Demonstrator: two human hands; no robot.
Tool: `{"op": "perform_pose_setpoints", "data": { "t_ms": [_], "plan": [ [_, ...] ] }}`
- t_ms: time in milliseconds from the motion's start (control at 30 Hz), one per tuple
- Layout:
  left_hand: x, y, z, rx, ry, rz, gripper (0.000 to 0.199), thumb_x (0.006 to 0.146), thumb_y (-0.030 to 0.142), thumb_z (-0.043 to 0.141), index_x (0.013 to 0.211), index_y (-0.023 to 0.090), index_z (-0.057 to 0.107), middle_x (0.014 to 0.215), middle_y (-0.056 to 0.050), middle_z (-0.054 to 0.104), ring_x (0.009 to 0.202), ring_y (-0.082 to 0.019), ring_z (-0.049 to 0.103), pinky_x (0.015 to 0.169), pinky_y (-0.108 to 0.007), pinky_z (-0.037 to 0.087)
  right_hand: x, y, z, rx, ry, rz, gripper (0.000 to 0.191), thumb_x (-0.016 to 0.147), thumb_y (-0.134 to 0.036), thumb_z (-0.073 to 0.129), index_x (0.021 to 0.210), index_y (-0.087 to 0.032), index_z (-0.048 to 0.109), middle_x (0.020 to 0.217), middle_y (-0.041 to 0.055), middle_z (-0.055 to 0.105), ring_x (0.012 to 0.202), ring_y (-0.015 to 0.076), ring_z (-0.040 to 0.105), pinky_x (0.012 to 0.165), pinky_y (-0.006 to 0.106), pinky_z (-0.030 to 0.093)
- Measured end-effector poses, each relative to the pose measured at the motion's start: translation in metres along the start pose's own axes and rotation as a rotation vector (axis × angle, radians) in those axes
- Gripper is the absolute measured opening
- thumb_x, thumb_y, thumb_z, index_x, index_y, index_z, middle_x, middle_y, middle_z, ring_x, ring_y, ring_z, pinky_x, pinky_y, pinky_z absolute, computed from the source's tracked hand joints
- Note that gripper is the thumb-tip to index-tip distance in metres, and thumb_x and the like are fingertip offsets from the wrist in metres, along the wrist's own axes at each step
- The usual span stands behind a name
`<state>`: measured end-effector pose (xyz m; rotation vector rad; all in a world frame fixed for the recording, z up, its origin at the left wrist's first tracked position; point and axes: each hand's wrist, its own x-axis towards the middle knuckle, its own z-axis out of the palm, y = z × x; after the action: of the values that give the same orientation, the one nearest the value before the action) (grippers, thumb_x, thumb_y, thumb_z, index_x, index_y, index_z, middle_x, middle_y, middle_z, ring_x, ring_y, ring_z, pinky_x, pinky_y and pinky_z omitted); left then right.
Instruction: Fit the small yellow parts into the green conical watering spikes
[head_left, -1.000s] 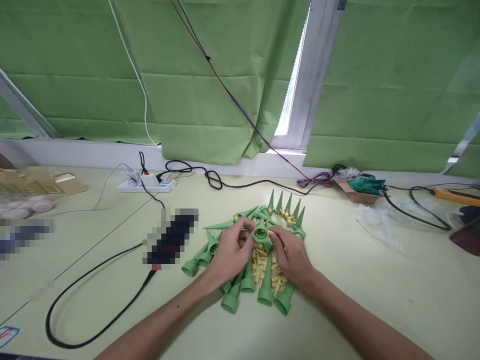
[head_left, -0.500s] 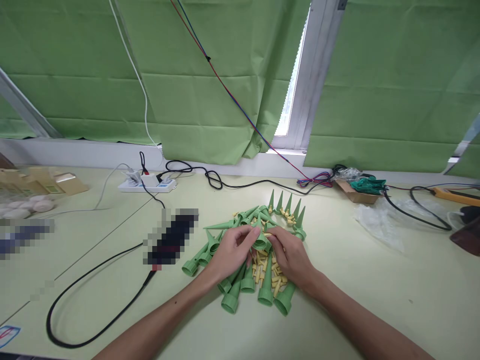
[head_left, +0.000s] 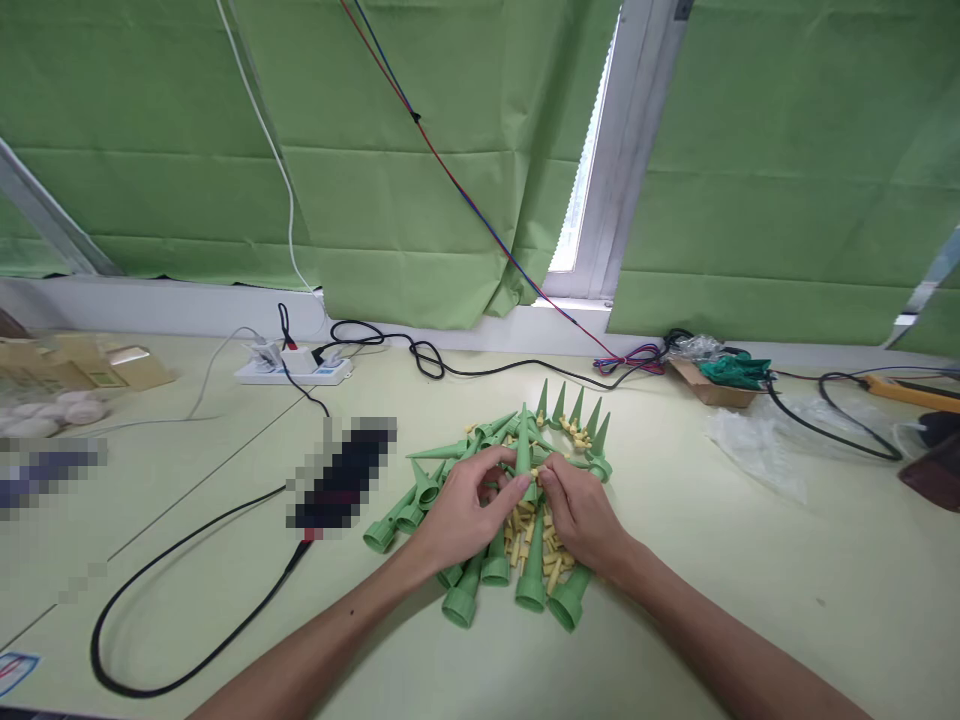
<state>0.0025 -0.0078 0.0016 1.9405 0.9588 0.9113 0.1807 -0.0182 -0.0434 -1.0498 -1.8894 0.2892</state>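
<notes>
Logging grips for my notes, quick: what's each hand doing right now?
Left hand: closed, holding a green spike point up.
Right hand: closed, pinching a small yellow piece at the spike's side.

the bare forearms [head_left: 360, 610] angle inward, left hand [head_left: 466, 508] and right hand [head_left: 585, 510] close together, each pinching with its curled fingers [head_left: 491, 457].

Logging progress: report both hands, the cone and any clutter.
Left hand gripping cone, tip up. Right hand pinching yellow peg at its side. Other cones, loose pegs crowded close below.
</notes>
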Motion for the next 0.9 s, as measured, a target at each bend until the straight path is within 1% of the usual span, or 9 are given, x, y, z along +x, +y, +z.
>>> {"op": "perform_pose_setpoints", "data": {
  "t_ms": [100,200,333,467,567,667,767,833,900],
  "plan": [
    [0.0002,-0.0016,0.0001,0.049,0.018,0.047,0.023,0.091,0.038,0.054,0.103,0.018,0.055,0.093,-0.005,0.057,0.076,-0.016,0.056,0.061,-0.025,0.046,0.0004,0.0009,0.0009,0.002,-0.005,0.01,0.027,0.102,-0.026,0.03,0.076,-0.022,0.033,0.061,-0.0049,0.037,0.05,0.0124,0.036,0.051,0.026,0.028],
    [0.0002,-0.0022,-0.0004,0.086,0.031,0.1,0.023,0.09,0.033,0.056,0.108,0.018,0.054,0.098,-0.005,0.056,0.075,-0.015,0.055,0.061,-0.024,0.045,0.0001,0.0012,0.0012,0.005,-0.007,0.011,0.027,0.102,-0.026,0.03,0.075,-0.023,0.032,0.061,-0.005,0.037,0.05,0.0125,0.035,0.051,0.026,0.027],
    [-0.0005,-0.0009,-0.0004,0.096,0.042,0.172,0.013,0.091,0.026,0.056,0.102,0.019,0.055,0.1,-0.005,0.053,0.074,-0.013,0.051,0.061,-0.023,0.044,-0.0001,0.0016,0.0017,-0.008,-0.004,0.014,0.027,0.102,-0.027,0.03,0.075,-0.023,0.032,0.06,-0.0052,0.036,0.049,0.0125,0.034,0.051,0.027,0.027],
    [-0.0012,-0.0015,0.0012,0.101,0.044,0.205,0.006,0.093,0.022,0.052,0.095,0.019,0.056,0.102,-0.004,0.051,0.063,-0.009,0.045,0.054,-0.022,0.039,0.0009,0.002,0.0026,-0.029,0.007,0.007,0.028,0.101,-0.026,0.032,0.074,-0.023,0.031,0.059,-0.0054,0.035,0.048,0.0123,0.033,0.051,0.027,0.027],
    [-0.0012,-0.0039,0.0027,0.114,0.056,0.209,0.01,0.093,0.022,0.051,0.099,0.02,0.059,0.108,-0.005,0.051,0.056,-0.006,0.042,0.051,-0.022,0.038,0.0011,0.0012,0.0026,-0.031,0.031,0.0,0.028,0.101,-0.025,0.033,0.073,-0.023,0.031,0.059,-0.0053,0.036,0.048,0.0119,0.034,0.051,0.026,0.027],
    [-0.0011,-0.0049,0.0037,0.122,0.085,0.212,0.015,0.093,0.022,0.051,0.105,0.022,0.06,0.111,-0.005,0.051,0.056,-0.006,0.044,0.054,-0.023,0.042,0.0006,-0.0008,0.0024,-0.027,0.062,-0.016,0.028,0.101,-0.024,0.034,0.073,-0.022,0.034,0.059,-0.0052,0.037,0.049,0.0115,0.035,0.05,0.025,0.028],
    [-0.0013,-0.0033,0.0045,0.108,0.123,0.196,0.017,0.092,0.025,0.053,0.108,0.022,0.057,0.107,-0.005,0.053,0.062,-0.009,0.049,0.057,-0.024,0.044,0.0005,-0.0025,0.0021,-0.035,0.098,-0.013,0.026,0.101,-0.025,0.035,0.075,-0.022,0.038,0.06,-0.0051,0.038,0.048,0.0113,0.035,0.05,0.025,0.029],
    [-0.0013,-0.0017,0.0046,0.088,0.153,0.141,0.018,0.091,0.028,0.055,0.108,0.022,0.054,0.096,-0.003,0.055,0.063,-0.01,0.05,0.056,-0.023,0.042,0.0011,-0.0031,0.0016,-0.045,0.133,0.005,0.024,0.101,-0.025,0.036,0.078,-0.021,0.042,0.061,-0.0044,0.04,0.05,0.0116,0.038,0.051,0.025,0.03],
    [-0.0009,-0.0003,0.0042,0.054,0.179,0.07,0.016,0.093,0.033,0.053,0.103,0.021,0.051,0.085,0.0,0.055,0.061,-0.01,0.049,0.054,-0.022,0.039,0.0019,-0.0034,0.001,-0.047,0.159,0.026,0.024,0.101,-0.025,0.036,0.079,-0.021,0.044,0.061,-0.0038,0.041,0.051,0.0119,0.039,0.051,0.025,0.031]
  ]
}}
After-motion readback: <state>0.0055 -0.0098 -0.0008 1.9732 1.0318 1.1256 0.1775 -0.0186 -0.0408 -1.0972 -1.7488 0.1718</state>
